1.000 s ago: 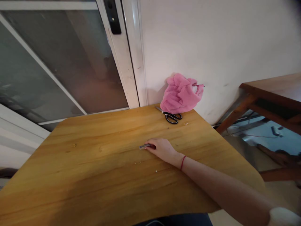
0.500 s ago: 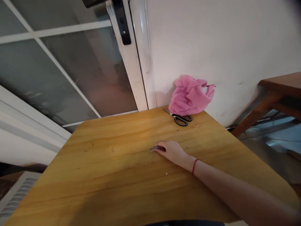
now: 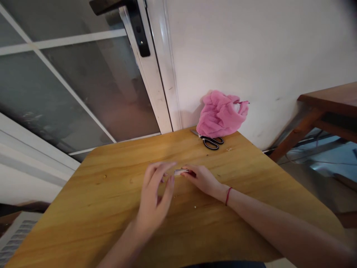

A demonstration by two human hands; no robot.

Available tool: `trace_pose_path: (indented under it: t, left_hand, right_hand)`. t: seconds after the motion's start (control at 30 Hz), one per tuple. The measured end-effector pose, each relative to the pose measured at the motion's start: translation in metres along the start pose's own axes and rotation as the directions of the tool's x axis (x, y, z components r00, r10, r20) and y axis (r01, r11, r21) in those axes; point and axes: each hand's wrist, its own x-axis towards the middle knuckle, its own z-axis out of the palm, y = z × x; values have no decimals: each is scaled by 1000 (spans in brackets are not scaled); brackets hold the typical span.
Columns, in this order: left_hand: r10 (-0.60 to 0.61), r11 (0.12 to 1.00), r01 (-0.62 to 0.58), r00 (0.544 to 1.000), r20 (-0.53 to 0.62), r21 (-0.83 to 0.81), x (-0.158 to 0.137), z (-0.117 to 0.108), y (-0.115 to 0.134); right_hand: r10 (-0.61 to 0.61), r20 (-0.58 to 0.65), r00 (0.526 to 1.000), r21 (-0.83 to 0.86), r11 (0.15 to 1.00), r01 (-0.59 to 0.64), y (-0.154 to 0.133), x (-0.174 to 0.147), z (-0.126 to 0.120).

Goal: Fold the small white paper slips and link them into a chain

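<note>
Between the thumb and fingers of my right hand (image 3: 203,178) is a small flat grey-white piece (image 3: 180,172), its end pointing left. What kind of thing it is, I cannot make out; part of it is hidden by the fingers. My left hand (image 3: 156,195) hovers just left of that piece, fingers apart and a little blurred, with nothing seen in it. Its fingertips come close to the piece's free end; whether they touch it I cannot tell. Both hands are over the wooden table (image 3: 125,230).
Scissors with black handles (image 3: 211,143) lie near the table's far edge, partly under a bunched pink cloth (image 3: 221,115) against the wall. Small crumbs dot the tabletop. A glazed door with a black handle (image 3: 142,41) stands behind, and a brown wooden table (image 3: 329,100) is at right.
My left hand has come into view from below and reached up beside the piece. My right hand still holds it, now turned so a paler face shows. The view has shifted slightly.
</note>
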Motion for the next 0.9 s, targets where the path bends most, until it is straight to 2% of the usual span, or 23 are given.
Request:
trace_pose_path:
  t: [0.1,0.13,0.17,0.23,0.3,0.43,0.5,0.6,0.7,0.8,0.9]
  left_hand:
    - [-80,993,90,988,129,-77,18,16,-18]
    - [-101,987,122,978,182,-106,20,23,-25]
    - [-119,973,151,976,181,-174,21,29,-31]
    - [-157,921,213,969,189,-327,19,39,-39]
    - [-185,823,296,946,265,-484,15,42,-41]
    - [-185,565,480,867,463,-672,9,40,-40]
    - [-186,504,511,852,490,-696,9,38,-41]
    - [-217,521,501,861,460,-691,10,36,-42]
    - [-244,545,487,871,427,-682,12,35,-44]
    - [-227,519,486,872,434,-704,11,34,-45]
    - [-205,493,469,881,426,-733,10,36,-47]
  right_hand:
    - [26,-52,998,151,988,-18,-1,2,1]
    - [31,-40,999,218,976,-21,-1,2,1]
    - [39,-4,999,311,950,-36,-1,3,2]
    - [73,132,989,515,847,-131,-1,4,3]
    - [89,287,954,663,701,-265,-2,4,3]
    - [23,486,874,766,470,-439,-7,2,2]
    - [0,532,846,777,396,-489,-10,2,1]
    - [8,550,835,782,347,-518,-11,2,2]
    - [40,536,844,786,342,-515,-9,3,4]
    - [46,529,848,784,356,-508,-7,4,6]
    - [40,557,829,769,351,-534,-4,3,7]
